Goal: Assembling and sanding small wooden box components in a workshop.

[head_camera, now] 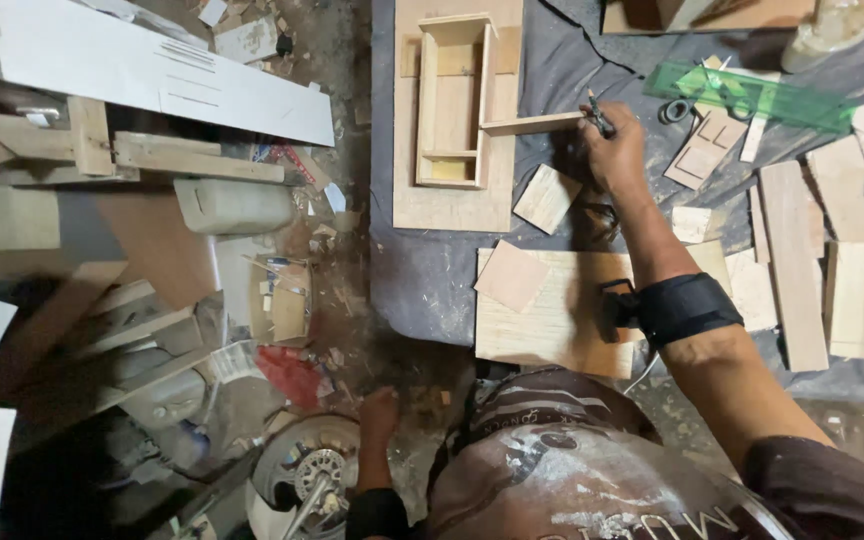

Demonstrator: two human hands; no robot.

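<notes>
Reaching far across the grey cloth (pixel 432 280), the right hand (pixel 614 150) is pinching a thin wooden strip (pixel 532 124) together with a small dark tool (pixel 600 118) whose kind is hard to make out. The strip is lying against the right side of an open wooden box frame (pixel 452 100) on a plywood board (pixel 452 205). The left hand (pixel 380 408) is hanging low near the floor, fingers loosely curled, holding nothing visible. A black wrist strap (pixel 682 308) is wrapping the right forearm, partly hiding the larger board (pixel 552 320) beneath.

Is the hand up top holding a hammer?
No, the right hand holds a thin wooden strip and a small dark tool, beside the open wooden box.
</notes>
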